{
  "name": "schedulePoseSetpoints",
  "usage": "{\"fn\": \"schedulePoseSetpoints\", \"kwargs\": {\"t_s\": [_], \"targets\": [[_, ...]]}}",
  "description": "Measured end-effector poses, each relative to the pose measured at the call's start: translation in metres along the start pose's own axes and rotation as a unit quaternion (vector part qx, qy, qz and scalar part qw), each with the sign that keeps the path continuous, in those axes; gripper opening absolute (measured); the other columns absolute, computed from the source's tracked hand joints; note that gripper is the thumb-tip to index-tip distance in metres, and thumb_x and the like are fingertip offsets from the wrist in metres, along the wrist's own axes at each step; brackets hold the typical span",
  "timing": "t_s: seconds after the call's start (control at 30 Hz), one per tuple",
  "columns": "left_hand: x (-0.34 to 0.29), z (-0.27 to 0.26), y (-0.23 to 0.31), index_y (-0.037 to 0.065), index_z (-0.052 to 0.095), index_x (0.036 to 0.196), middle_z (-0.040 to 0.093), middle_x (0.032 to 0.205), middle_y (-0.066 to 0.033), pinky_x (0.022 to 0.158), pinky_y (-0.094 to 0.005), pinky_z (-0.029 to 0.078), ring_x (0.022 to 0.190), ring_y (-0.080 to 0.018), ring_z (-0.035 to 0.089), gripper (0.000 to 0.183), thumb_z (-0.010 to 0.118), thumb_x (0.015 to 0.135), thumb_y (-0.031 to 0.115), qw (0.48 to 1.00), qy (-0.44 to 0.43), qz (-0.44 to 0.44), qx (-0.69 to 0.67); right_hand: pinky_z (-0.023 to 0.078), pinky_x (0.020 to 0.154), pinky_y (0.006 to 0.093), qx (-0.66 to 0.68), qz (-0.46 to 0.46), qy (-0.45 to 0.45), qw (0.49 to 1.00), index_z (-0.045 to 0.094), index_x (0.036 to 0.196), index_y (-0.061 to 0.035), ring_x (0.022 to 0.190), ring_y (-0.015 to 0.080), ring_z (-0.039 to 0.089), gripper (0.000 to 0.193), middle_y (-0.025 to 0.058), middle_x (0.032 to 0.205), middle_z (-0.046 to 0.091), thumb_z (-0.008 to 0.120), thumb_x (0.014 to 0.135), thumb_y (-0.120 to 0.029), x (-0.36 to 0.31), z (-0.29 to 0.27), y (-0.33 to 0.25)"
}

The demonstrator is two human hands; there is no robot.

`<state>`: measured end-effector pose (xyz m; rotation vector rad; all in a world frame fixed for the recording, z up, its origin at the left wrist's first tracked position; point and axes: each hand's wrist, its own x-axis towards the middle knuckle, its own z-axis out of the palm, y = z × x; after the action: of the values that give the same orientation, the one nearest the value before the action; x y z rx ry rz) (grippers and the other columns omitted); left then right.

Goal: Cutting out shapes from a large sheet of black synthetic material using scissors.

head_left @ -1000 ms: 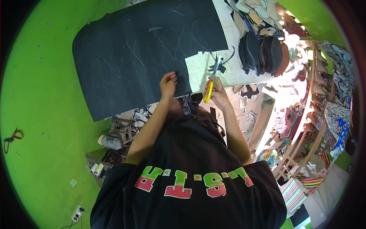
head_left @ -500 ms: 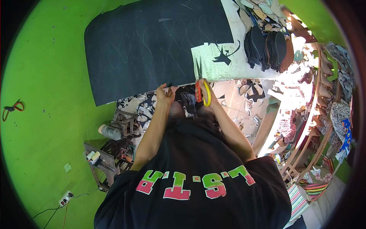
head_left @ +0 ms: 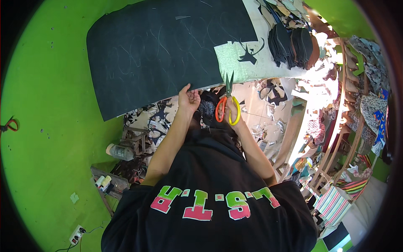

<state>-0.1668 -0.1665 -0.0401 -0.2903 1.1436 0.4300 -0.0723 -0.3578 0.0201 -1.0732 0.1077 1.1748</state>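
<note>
A large black sheet point(head_left: 142, 54) lies over the table, with faint pale curved outlines drawn on it and a corner cut out at its lower right. At its near edge is my left hand point(head_left: 189, 100), fingers curled and thumb over the edge, pinching the sheet. My right hand point(head_left: 228, 110) holds scissors point(head_left: 229, 86) with one orange and one yellow handle loop. Their blades are parted and point away from me, just at the table's near edge beside the cut-out corner. A jagged black offcut point(head_left: 248, 56) rests on the pale tabletop point(head_left: 228, 63).
Stacks of dark cut pieces point(head_left: 289, 46) stand at the table's right, with more scraps point(head_left: 289, 10) behind. Offcuts litter the floor point(head_left: 252, 101). A wooden rack point(head_left: 350, 96) runs along the right. On the left are a plastic bottle point(head_left: 121, 152), a small bench point(head_left: 111, 178) and a green wall point(head_left: 46, 126).
My right hand has drawn the scissors back toward me, off the tabletop, and their blades now show parted. My left hand has shifted slightly right along the sheet's edge, its fingers more curled.
</note>
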Motion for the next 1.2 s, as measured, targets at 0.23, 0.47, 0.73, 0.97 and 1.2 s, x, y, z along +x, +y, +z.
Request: {"fn": "schedulePoseSetpoints", "kwargs": {"t_s": [0.23, 0.47, 0.73, 0.97, 1.2], "targets": [[-0.012, 0.015, -0.005, -0.002, 0.053, 0.101, 0.057, 0.103, -0.0099, 0.083, -0.0319, 0.059, 0.095, -0.0205, 0.061, 0.032, 0.078, 0.086, 0.011, 0.998, -0.031, -0.035, 0.046, 0.042, 0.042, 0.0257, -0.312, 0.040, 0.061, 0.947, 0.048, 0.108, -0.0045, 0.049, 0.0124, 0.051, 0.062, 0.0041, 0.067, 0.051, 0.062, 0.092, -0.063, -0.020, 0.002, 0.013], [0.014, 0.014, -0.006, 0.002, 0.060, 0.098, 0.065, 0.090, -0.0099, 0.075, -0.0246, 0.058, 0.078, -0.0171, 0.063, 0.018, 0.075, 0.091, 0.009, 0.989, -0.084, -0.044, 0.111, 0.047, 0.052, 0.0316, -0.416, 0.044, 0.084, 0.904, 0.050, 0.107, 0.0018, 0.059, 0.0177, 0.059, 0.077, 0.0108, 0.074, 0.057, 0.070, 0.082, -0.068, -0.027, 0.030, 0.006], [0.018, 0.012, -0.002, 0.002, 0.061, 0.100, 0.066, 0.090, -0.0097, 0.071, -0.0225, 0.059, 0.079, -0.0158, 0.066, 0.020, 0.076, 0.090, 0.010, 0.984, -0.098, -0.030, 0.144, 0.051, 0.079, 0.0398, -0.512, 0.099, 0.077, 0.850, 0.056, 0.105, 0.0046, 0.086, 0.0314, 0.065, 0.081, 0.0213, 0.087, 0.064, 0.071, 0.079, -0.070, -0.038, 0.048, -0.006], [0.000, 0.024, -0.010, 0.002, 0.061, 0.103, 0.063, 0.099, -0.0099, 0.080, -0.0226, 0.063, 0.086, -0.0162, 0.067, 0.023, 0.077, 0.089, 0.012, 0.977, -0.043, 0.005, 0.210, 0.052, 0.079, 0.0387, -0.471, 0.044, 0.125, 0.872, 0.058, 0.104, 0.0084, 0.086, 0.0311, 0.067, 0.084, 0.0246, 0.090, 0.066, 0.071, 0.079, -0.070, 0.013, 0.051, 0.022], [-0.005, 0.024, -0.011, 0.002, 0.062, 0.106, 0.063, 0.099, -0.0099, 0.078, -0.0201, 0.062, 0.089, -0.0160, 0.068, 0.025, 0.077, 0.089, 0.012, 0.976, -0.050, 0.012, 0.209, 0.050, 0.063, 0.0361, -0.537, 0.028, 0.140, 0.831, 0.059, 0.098, 0.0041, 0.072, 0.0273, 0.066, 0.069, 0.0199, 0.076, 0.064, 0.070, 0.085, -0.062, 0.023, 0.066, 0.006]]}}
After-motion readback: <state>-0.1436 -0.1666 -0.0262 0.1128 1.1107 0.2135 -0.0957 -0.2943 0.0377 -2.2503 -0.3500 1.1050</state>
